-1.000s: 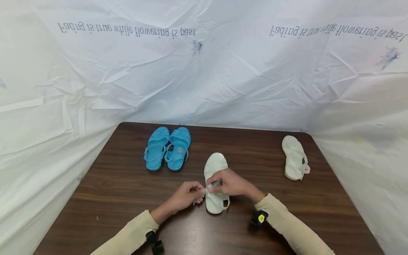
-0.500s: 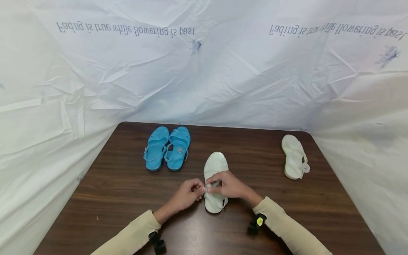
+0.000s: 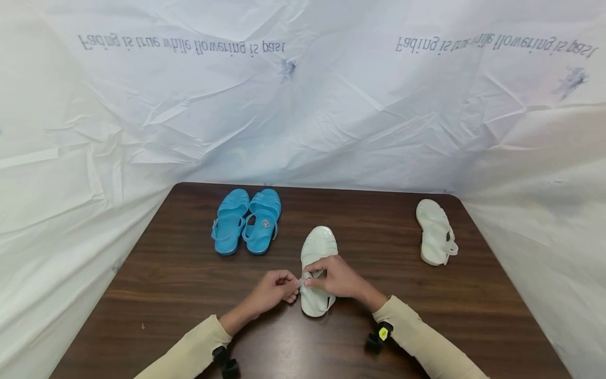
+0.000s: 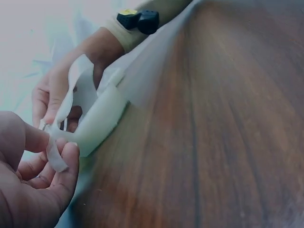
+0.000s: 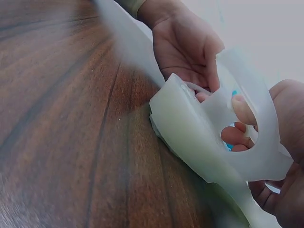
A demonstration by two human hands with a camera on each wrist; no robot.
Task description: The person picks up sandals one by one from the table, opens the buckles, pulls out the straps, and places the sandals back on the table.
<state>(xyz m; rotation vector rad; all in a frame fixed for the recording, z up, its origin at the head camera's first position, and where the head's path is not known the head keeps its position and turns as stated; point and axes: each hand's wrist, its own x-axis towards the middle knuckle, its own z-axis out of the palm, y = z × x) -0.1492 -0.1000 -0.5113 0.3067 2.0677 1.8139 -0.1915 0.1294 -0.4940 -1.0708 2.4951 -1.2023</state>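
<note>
A white sandal (image 3: pixel 319 241) lies in the middle of the brown table, toe pointing away from me. From its left side, my left hand (image 3: pixel 273 291) pinches the free end of the ankle strap (image 4: pixel 56 157) between thumb and fingers. My right hand (image 3: pixel 337 277) reaches across the sandal from the right and pinches the strap where a small buckle (image 4: pixel 46 127) shows in the left wrist view. In the right wrist view the sandal's heel (image 5: pixel 183 118) and the strap loop above it stand close by, partly covering both hands' fingers.
Two blue sandals (image 3: pixel 228 231) lie side by side at the back left of the table (image 3: pixel 189 295). A second white sandal (image 3: pixel 434 237) rests at the back right. White plastic sheeting (image 3: pixel 303 121) with printed words hangs behind the table and down both sides.
The strap end has been drawn slightly left, with the left hand shifting a little that way. The right hand stays at the buckle. The whole head view has shifted a little.
</note>
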